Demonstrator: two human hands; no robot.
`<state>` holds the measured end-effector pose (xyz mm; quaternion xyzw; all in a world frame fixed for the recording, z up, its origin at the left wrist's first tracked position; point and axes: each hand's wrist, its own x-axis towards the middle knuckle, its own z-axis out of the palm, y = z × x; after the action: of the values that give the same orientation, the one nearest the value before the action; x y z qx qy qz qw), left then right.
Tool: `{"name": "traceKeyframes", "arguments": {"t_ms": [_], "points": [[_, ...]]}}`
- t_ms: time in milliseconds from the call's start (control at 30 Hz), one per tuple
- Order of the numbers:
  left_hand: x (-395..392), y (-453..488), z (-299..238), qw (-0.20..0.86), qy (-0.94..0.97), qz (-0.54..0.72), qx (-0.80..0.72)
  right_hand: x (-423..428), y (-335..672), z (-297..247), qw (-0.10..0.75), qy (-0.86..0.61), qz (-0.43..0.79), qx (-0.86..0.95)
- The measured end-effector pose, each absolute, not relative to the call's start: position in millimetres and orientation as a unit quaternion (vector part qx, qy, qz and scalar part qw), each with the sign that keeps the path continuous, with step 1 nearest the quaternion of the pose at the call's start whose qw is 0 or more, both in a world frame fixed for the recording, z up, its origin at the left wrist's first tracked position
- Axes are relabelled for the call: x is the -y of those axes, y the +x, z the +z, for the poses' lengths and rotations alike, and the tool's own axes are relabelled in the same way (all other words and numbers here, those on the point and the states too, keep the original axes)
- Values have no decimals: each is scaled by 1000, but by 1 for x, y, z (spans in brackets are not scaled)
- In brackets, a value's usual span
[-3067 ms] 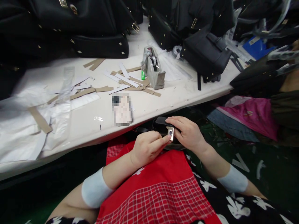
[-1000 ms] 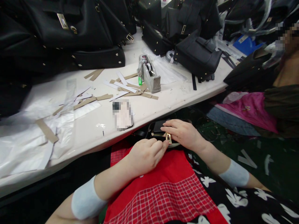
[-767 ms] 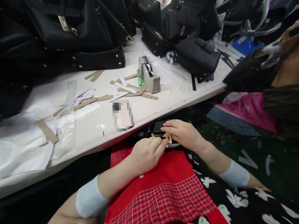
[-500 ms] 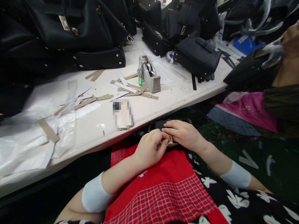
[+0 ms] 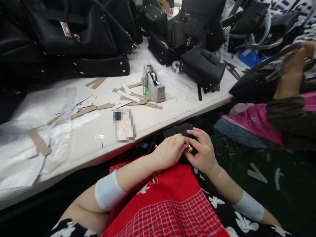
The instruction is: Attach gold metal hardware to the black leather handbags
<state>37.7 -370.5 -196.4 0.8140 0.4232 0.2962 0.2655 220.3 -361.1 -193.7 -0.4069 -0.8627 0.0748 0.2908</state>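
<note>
A gold metal clasp [image 5: 189,148] shows between my two hands, in front of a black bag [image 5: 179,130] at my lap below the table edge. My left hand [image 5: 170,150] is closed, its fingertips pinched at the clasp's left side and partly covering it. My right hand [image 5: 203,149] comes from the other side. Its thumb and forefinger are at the clasp, while the other fingers are lifted and apart. Most of the bag is hidden behind my hands and forearms.
The white table [image 5: 153,121] bears a blurred-out phone-sized object [image 5: 124,126], a grey tape dispenser [image 5: 155,84] and scattered cardboard strips [image 5: 98,82]. Black handbags [image 5: 74,36] crowd the back. At right, a co-worker's hand [image 5: 292,65] is at another black bag [image 5: 254,79].
My hands have shifted slightly right. The right hand, earlier lying flatter over the bag, has turned with its fingers lifted. The co-worker's arm and a bag strap have come further into view.
</note>
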Motion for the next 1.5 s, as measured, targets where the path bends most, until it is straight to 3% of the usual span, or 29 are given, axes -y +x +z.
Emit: {"name": "traceKeyframes", "arguments": {"t_ms": [200, 367, 533, 800, 1100, 1367, 1500], "points": [[354, 66, -199, 336, 788, 312, -411, 384, 245, -192, 295, -531, 228, 762], [351, 93, -200, 324, 788, 300, -429, 391, 255, -190, 291, -595, 234, 712], [352, 119, -210, 284, 808, 258, -448, 392, 262, -195, 224, -670, 184, 684], [354, 134, -217, 253, 832, 215, -445, 393, 269, -196, 32, -644, -45, 763], [345, 129, -215, 355, 771, 272, -454, 391, 273, -182, 80, -617, -36, 782], [349, 138, -217, 321, 800, 231, -451, 392, 263, -173, -64, -672, -79, 733], [350, 141, -220, 320, 801, 227, -452, 389, 262, -173, -86, -659, -84, 743]]}}
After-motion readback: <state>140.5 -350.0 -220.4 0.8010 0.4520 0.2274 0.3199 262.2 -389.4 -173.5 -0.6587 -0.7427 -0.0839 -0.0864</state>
